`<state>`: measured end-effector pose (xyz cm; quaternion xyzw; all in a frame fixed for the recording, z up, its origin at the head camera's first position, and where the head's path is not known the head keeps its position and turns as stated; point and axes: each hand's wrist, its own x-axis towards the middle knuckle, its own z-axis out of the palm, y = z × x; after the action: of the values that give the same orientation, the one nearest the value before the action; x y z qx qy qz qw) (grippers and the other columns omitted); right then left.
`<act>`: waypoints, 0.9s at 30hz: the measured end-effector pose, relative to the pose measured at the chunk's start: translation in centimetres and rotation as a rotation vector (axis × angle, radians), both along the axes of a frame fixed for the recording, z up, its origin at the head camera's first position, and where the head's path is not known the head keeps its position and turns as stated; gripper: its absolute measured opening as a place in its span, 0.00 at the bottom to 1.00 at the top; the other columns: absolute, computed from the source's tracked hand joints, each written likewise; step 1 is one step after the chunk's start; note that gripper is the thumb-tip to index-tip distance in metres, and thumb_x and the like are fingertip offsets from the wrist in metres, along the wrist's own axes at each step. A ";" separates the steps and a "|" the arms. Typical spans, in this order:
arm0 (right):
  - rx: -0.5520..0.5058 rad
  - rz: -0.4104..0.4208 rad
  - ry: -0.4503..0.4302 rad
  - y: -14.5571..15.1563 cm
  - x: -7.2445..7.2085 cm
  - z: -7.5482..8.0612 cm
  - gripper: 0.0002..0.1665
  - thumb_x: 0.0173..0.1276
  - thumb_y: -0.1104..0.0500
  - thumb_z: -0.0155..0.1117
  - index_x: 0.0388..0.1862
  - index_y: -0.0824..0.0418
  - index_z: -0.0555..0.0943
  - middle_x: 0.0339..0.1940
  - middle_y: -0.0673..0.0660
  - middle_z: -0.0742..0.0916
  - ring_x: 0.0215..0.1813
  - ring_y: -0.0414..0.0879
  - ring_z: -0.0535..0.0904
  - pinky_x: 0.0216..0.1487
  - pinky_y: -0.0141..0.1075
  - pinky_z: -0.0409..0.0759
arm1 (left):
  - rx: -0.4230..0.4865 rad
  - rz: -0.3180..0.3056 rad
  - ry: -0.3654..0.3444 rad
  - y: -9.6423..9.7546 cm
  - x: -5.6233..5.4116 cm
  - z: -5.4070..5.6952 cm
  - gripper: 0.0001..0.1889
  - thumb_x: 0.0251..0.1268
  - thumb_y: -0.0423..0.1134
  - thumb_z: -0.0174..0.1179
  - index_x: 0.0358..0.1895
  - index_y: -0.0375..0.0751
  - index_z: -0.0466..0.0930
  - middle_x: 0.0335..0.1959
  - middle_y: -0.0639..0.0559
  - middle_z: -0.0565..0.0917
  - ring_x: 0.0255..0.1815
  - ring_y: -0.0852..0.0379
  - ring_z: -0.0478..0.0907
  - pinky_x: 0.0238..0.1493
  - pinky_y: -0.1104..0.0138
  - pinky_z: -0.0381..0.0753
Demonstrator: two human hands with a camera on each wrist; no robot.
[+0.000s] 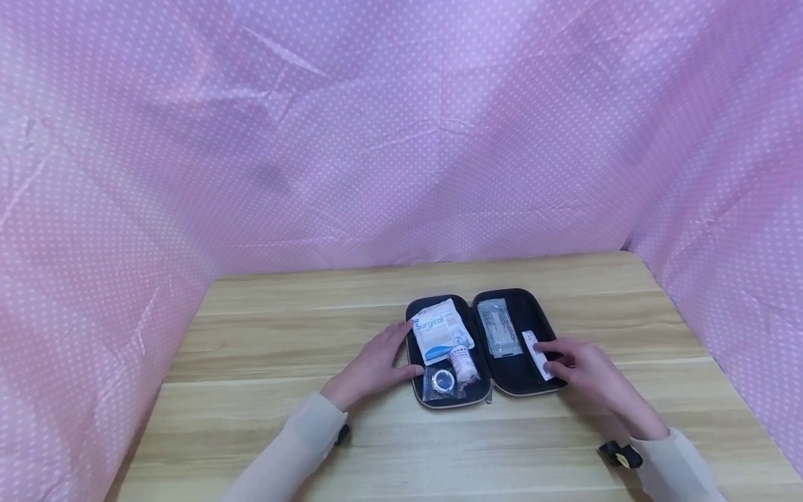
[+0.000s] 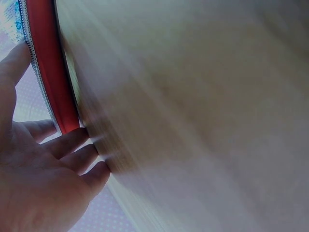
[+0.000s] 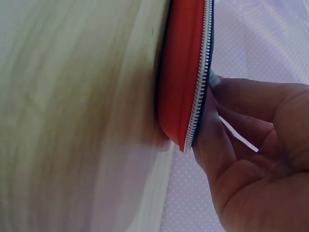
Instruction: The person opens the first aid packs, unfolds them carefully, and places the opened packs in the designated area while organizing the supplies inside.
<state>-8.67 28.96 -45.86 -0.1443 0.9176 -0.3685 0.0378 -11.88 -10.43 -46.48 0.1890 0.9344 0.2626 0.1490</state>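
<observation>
1. Head view: the right hand [image 1: 583, 366] pinches one white strip [image 1: 533, 352] in the right half of one open case [image 1: 517, 371].
2. Left hand [image 1: 373, 366], fingers spread wide, touches the case's left edge; press gently so it sits still.
3. Lay the strip flat.
4. Left half: one Surgical packet [image 1: 439, 331], one bottle [image 1: 464, 364], one round thing [image 1: 443, 381]. Silvery packet [image 1: 500, 328]: one or two, cannot tell.
</observation>
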 end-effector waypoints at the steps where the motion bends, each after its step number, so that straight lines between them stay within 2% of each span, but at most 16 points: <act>1: -0.001 0.006 0.006 0.0 0.0 0.0 0.19 0.65 0.70 0.72 0.56 0.67 0.86 0.50 0.64 0.89 0.38 0.38 0.81 0.35 0.31 0.81 | 0.002 0.000 0.000 0.0 0.0 0.0 0.49 0.67 0.62 0.65 0.84 0.45 0.53 0.82 0.40 0.59 0.82 0.39 0.53 0.79 0.46 0.56; 7: 0.030 0.025 0.028 0.0 -0.3 0.0 0.18 0.66 0.69 0.72 0.56 0.65 0.87 0.51 0.64 0.89 0.40 0.38 0.82 0.39 0.33 0.82 | 0.007 -0.003 0.006 -0.2 -0.1 -0.1 0.49 0.67 0.62 0.65 0.84 0.45 0.53 0.82 0.39 0.59 0.82 0.38 0.54 0.79 0.45 0.57; 10: 0.045 0.032 0.003 -0.2 -0.4 0.1 0.18 0.67 0.68 0.71 0.56 0.66 0.87 0.51 0.66 0.89 0.42 0.40 0.81 0.40 0.34 0.83 | 0.006 -0.004 0.013 -0.2 -0.1 -0.2 0.49 0.67 0.62 0.66 0.84 0.45 0.53 0.82 0.38 0.59 0.82 0.38 0.54 0.79 0.45 0.57; 16: 0.043 0.028 -0.035 -0.6 -0.5 0.1 0.18 0.66 0.70 0.70 0.56 0.68 0.86 0.49 0.66 0.89 0.37 0.39 0.78 0.36 0.33 0.80 | 0.003 0.003 0.003 -0.3 -0.1 -0.1 0.50 0.67 0.62 0.66 0.84 0.46 0.53 0.82 0.39 0.59 0.82 0.39 0.53 0.79 0.46 0.56; 21: 0.011 0.029 -0.040 -1.0 -0.5 0.0 0.18 0.66 0.71 0.69 0.55 0.70 0.86 0.46 0.64 0.89 0.36 0.38 0.80 0.35 0.32 0.81 | 0.005 0.002 0.000 -0.3 -0.1 -0.1 0.49 0.67 0.63 0.66 0.84 0.46 0.53 0.82 0.40 0.59 0.82 0.39 0.53 0.79 0.46 0.57; 27: -0.012 0.005 -0.056 -1.3 -0.4 -0.1 0.28 0.64 0.73 0.68 0.64 0.76 0.77 0.41 0.57 0.89 0.41 0.48 0.86 0.40 0.34 0.86 | 0.021 -0.006 -0.001 -0.1 0.0 0.1 0.49 0.67 0.62 0.66 0.84 0.45 0.54 0.82 0.41 0.60 0.82 0.38 0.53 0.79 0.46 0.57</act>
<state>-9.10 27.68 -45.99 -0.1364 0.9135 -0.3779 0.0634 -11.93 -10.53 -46.36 0.1934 0.9310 0.2718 0.1483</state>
